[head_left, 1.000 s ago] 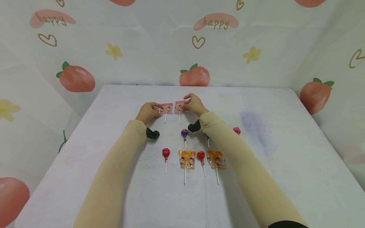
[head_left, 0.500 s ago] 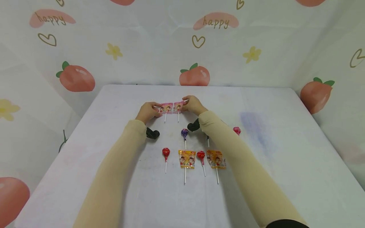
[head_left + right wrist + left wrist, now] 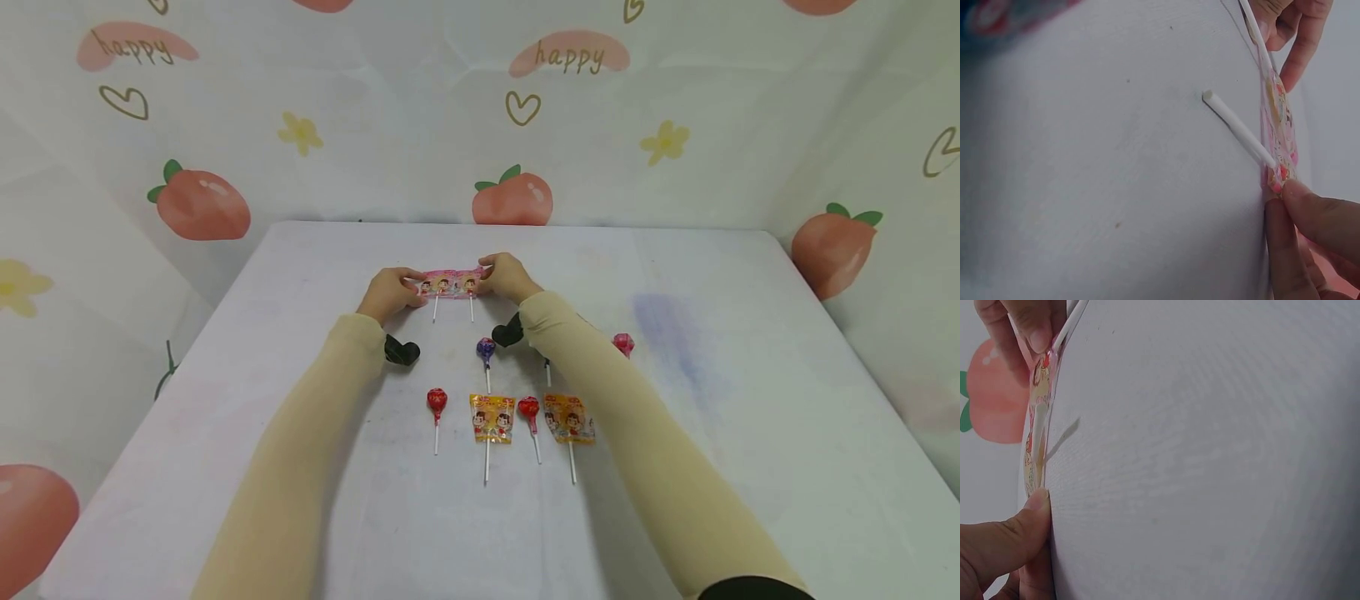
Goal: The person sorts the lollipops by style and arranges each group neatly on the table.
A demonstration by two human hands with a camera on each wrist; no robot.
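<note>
Two flat pink-wrapped lollipops lie side by side near the far edge of the table, their white sticks toward me. My left hand point(image 3: 388, 293) pinches the outer edge of the left pink lollipop point(image 3: 435, 286) between thumb and fingers. At the other end, my right hand point(image 3: 512, 277) pinches the outer edge of the right pink lollipop point(image 3: 467, 285). Their wrappers meet in the middle; whether they overlap I cannot tell. In the right wrist view, one white stick point(image 3: 1238, 128) juts out over the cloth. Fingertips cover the wrappers' outer corners.
Nearer on the white table point(image 3: 405, 525) lie a purple lollipop point(image 3: 486, 349), two red lollipops, left point(image 3: 437, 399) and right point(image 3: 528, 406), and two orange-wrapped lollipops, left point(image 3: 492, 418) and right point(image 3: 568, 417). A pink lollipop point(image 3: 623, 343) and a dark-stemmed one point(image 3: 547, 367) are partly behind the right sleeve.
My right hand has moved slightly left, bringing the right pink lollipop against the left one and closing the gap. A white stick near the right fingers no longer shows. The left hand stays put.
</note>
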